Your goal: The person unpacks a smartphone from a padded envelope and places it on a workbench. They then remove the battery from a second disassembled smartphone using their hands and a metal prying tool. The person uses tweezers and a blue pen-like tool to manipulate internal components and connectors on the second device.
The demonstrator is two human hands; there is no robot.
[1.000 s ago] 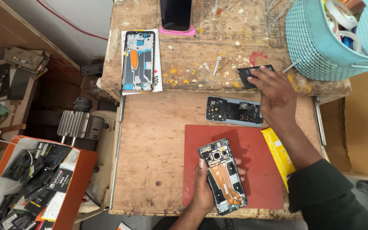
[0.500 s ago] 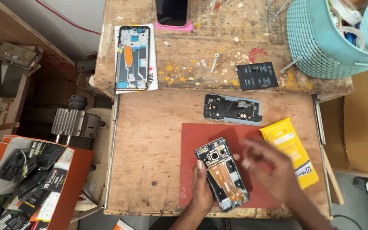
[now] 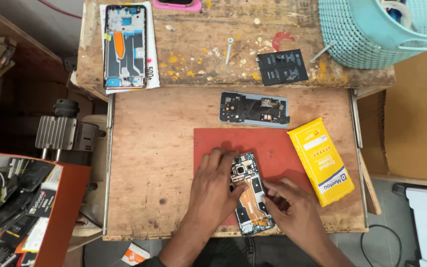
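Lying on the red work mat (image 3: pixel 277 148) near the front edge of the wooden table (image 3: pixel 154 163), an opened smartphone (image 3: pixel 250 198) with its back removed is being steadied from both sides. The phone is being held with its camera end pointing away from the person and its internal boards and orange flex cable exposed upward. The left hand (image 3: pixel 213 190) is being laid flat beside the phone's left edge, fingers extended and close together, with the thumb being pressed onto the phone's upper half. The right hand (image 3: pixel 287 205) is being rested against the phone's right edge with fingers curled toward its middle; whether anything is being pinched between those fingertips cannot be told. Just beyond the mat, a grey back cover (image 3: pixel 254 109) with dark inner parts is being kept flat on the table. A yellow packet (image 3: pixel 320 160) is being left tilted to the right of the mat, overlapping its edge. On the raised rear bench, a phone frame with an orange strip (image 3: pixel 124 45) is being stored on white paper, a black plate (image 3: pixel 282 66) is lying near a loose screw (image 3: pixel 229 48), and a teal woven basket (image 3: pixel 362 34) is occupying the right corner.
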